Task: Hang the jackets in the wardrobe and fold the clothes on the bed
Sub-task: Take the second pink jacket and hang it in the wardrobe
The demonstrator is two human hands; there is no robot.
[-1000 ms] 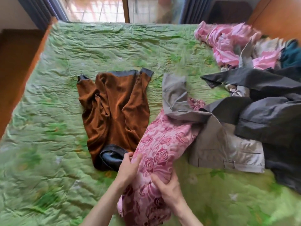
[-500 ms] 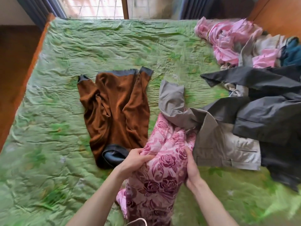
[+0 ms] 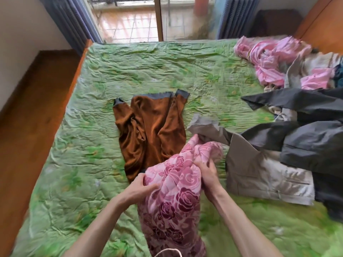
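A pink garment with dark rose patterns [image 3: 174,201] is bunched up over the near middle of the bed. My left hand [image 3: 138,188] grips its left side and my right hand [image 3: 207,173] grips its upper right fold. Just beyond it, a brown top with grey cuffs [image 3: 152,130] lies flat on the green bedspread [image 3: 92,164]. To the right sit a beige-grey jacket [image 3: 259,173] and dark grey jackets [image 3: 306,141], partly overlapping.
A heap of pink striped clothes [image 3: 269,58] lies at the far right corner of the bed. Wooden floor [image 3: 31,117] runs along the bed's left side. A balcony door and blue curtains [image 3: 74,21] stand beyond the bed. An orange wooden panel [image 3: 323,25] is at the top right.
Both hands have gathered the pink rose garment upward and toward me, pulling its far end out from under the grey sleeve. The view has tilted up, showing more of the balcony.
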